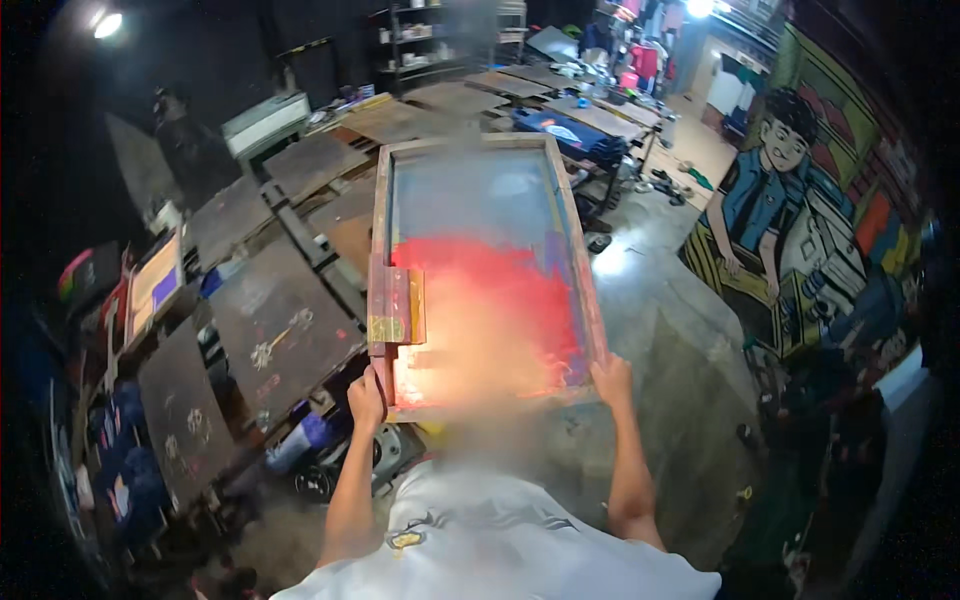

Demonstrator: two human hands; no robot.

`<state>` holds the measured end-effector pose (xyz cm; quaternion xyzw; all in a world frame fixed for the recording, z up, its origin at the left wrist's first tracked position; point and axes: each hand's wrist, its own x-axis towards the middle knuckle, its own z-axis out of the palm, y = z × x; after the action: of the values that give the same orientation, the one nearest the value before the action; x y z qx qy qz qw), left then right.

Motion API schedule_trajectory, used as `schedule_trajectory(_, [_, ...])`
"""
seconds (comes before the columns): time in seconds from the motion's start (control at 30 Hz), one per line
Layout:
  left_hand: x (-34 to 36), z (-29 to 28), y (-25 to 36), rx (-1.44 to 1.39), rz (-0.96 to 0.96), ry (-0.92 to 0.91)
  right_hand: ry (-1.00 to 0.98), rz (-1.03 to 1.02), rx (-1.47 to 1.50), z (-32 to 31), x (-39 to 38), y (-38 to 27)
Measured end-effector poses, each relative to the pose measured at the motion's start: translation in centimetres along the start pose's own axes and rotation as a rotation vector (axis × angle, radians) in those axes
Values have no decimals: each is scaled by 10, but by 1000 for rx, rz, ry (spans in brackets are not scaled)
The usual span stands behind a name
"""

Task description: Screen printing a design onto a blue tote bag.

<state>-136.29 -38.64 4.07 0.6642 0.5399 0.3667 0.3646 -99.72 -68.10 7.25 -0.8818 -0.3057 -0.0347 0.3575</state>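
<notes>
Between my hands is a large screen printing frame (584, 270) with wooden sides, held out in front of my body. Its mesh (470, 195) is grey-blue at the far end and smeared with red ink (500, 290) over the nearer part; a bright glare washes out the near middle. My left hand (367, 400) is closed round the near left corner of the frame. At the near right corner, my right hand (612, 380) grips the side rail. A squeegee-like wooden block (397, 305), stained red and yellow, lies across the left rail.
Dark flat printing boards (280, 315) stand in rows to the left and ahead. Folded dark blue shirts (570, 135) lie beyond the frame. Shoes (665, 187) are on the floor at the right, near a painted cutout figure (770, 200). A shelf (415, 45) stands at the back.
</notes>
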Motion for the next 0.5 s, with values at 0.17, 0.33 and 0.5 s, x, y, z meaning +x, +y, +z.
schedule_trajectory(0.17, [31, 81, 35, 15, 61, -128, 32, 168, -24, -18, 17, 53])
schedule_trajectory(0.33, [69, 155, 65, 47, 102, -225, 26, 262, -15, -24, 53, 85])
schedule_trajectory(0.5, [117, 232, 99, 58, 105, -295, 149, 381, -140, -13, 114, 118])
